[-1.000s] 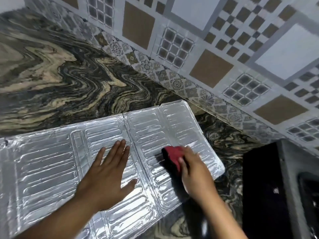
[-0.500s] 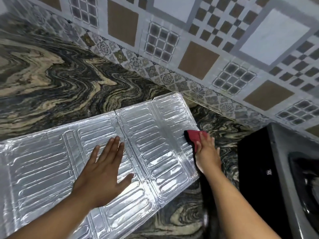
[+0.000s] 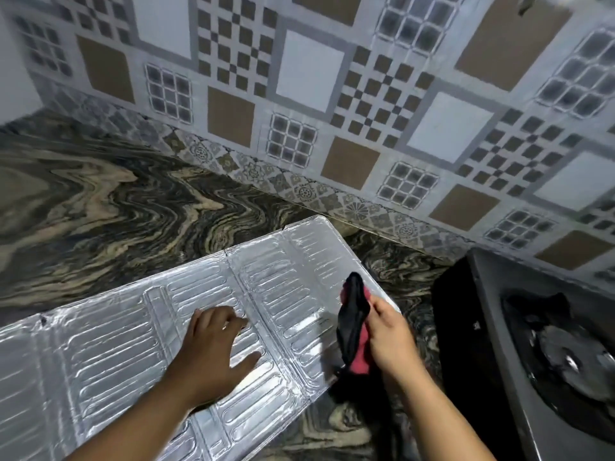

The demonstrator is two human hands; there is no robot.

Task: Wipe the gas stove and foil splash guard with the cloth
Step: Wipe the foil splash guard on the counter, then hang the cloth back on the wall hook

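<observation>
On the marbled counter I see the foil splash guard lying flat, unfolded. Its long axis goes from the lower left to the upper right, and its far end points to the tiled wall. My left hand presses on its middle, fingers bent, holding nothing. My right hand is closed on the cloth, which hangs lengthwise above the guard's right edge. Just right is the gas stove.

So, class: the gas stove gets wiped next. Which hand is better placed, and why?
The right hand: it grips the cloth and is nearer the gas stove. The left hand rests on the foil splash guard.
</observation>
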